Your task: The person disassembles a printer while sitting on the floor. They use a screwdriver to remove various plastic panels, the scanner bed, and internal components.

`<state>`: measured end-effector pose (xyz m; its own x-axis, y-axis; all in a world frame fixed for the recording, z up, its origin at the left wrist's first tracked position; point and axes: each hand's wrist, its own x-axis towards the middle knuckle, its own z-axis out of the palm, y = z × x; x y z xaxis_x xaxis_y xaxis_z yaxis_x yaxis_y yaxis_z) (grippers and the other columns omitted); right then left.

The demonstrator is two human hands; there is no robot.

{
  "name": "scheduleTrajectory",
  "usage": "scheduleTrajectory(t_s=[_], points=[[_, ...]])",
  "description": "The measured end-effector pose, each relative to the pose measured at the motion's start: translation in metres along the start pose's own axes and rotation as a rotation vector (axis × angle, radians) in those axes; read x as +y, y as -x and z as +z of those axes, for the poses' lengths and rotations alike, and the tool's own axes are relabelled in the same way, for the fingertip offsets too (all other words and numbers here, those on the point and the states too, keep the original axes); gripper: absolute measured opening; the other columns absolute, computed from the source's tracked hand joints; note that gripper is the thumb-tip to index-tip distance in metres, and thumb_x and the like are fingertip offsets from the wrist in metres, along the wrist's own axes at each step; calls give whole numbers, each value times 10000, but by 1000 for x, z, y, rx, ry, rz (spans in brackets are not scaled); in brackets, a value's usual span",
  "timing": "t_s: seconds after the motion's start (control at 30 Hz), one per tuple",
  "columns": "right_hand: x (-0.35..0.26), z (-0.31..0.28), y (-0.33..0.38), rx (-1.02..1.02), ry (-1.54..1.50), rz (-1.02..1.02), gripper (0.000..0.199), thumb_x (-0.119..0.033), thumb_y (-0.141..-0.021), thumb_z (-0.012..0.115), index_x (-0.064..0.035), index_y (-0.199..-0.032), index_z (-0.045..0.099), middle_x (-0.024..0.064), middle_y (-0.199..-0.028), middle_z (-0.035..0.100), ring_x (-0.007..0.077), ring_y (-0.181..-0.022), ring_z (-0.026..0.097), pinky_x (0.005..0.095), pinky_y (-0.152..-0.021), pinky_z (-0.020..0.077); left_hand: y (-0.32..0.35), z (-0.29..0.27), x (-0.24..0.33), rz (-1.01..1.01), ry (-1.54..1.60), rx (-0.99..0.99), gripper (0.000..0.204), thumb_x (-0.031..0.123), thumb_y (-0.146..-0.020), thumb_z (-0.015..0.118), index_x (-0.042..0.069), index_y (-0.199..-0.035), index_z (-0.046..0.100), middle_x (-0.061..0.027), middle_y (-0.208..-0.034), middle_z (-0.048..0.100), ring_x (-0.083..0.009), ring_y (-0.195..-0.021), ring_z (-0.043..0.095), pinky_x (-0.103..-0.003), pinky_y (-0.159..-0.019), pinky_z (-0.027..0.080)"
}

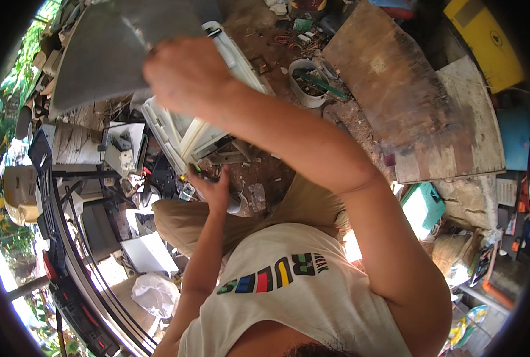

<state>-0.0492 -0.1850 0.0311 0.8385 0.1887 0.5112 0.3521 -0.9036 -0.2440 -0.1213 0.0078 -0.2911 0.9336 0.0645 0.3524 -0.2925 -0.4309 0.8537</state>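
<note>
My right hand (184, 74) is raised at the upper left, closed in a fist before the lower right corner of a large dark grey panel (98, 65). A thin shiny streak (135, 31) runs from the fist across the panel; what the fist holds is not clear. Below it lies a white plastic frame (187, 140), partly covered by my right forearm. Close to the frame's near corner is my left hand (212, 189), thumb and fingers apart. By its fingertips shows a small bright green bit (197, 168) among dark parts.
Beyond the frame stands a white bucket (303, 95) with scraps and a green strip. A worn wooden board (407, 95) leans at the right, near a yellow case (485, 41). Dark rails (77, 250) and a white bag (156, 294) lie at the left. Debris litters the ground.
</note>
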Motion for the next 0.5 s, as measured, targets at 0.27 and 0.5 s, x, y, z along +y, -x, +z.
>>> scheduleTrajectory(t_s=[0.27, 0.5], points=[[-59, 44, -43, 441, -55, -32, 207, -164, -705, 656, -39, -845, 744, 95, -910, 680, 260, -775, 703, 407, -647, 582, -75, -39, 86, 115, -400, 189, 972, 268, -692, 899, -9, -1464, 379, -215, -1243, 493, -373, -1098, 479, -472, -991, 389], [-46, 32, -92, 545, -324, -42, 113, -117, -801, 663, -40, -883, 676, 160, -882, 659, 376, -854, 657, 484, -741, 540, -102, -69, 102, 423, -550, 305, 651, 299, -608, 912, 159, -1200, 682, -108, -1128, 565, -313, -1071, 520, -454, -925, 396]])
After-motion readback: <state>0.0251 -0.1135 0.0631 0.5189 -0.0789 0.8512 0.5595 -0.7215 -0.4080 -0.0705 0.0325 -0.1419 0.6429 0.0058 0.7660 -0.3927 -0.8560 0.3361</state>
